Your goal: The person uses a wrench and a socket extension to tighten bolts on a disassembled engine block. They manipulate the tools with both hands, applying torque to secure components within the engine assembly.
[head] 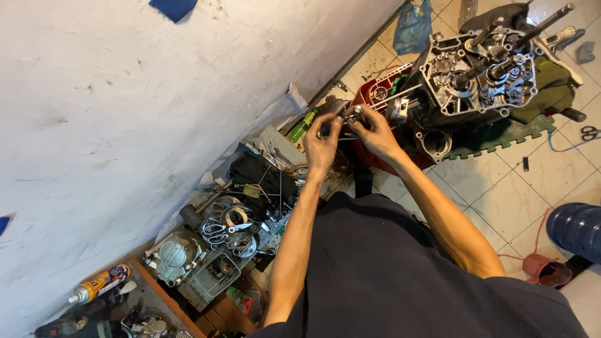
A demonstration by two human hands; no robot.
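Landmark: engine case [482,75], opened, on a green mat [501,134], shafts sticking up.

Far left of the case, along the wall: spray can [97,285], round cover [172,253], heap of loose metal parts [238,228].

Nearer the case: left hand [322,145] and right hand [375,133] met over a small metal part [352,116], just left of the case and above a red tray [375,94]. Both closed narrowly on it, fingertips pinching from either side.

Risk, as judged: a two-handed fingertip pinch on an oily piece could slip; a dropped part would likely vanish into the clutter below or strike the case's exposed gears.

Hard to make out: the part's shape, mostly covered by fingers; whether a thin tool lay under the left hand; the tray's contents. Blue drum [576,228], right of the case, was cut off by the frame.
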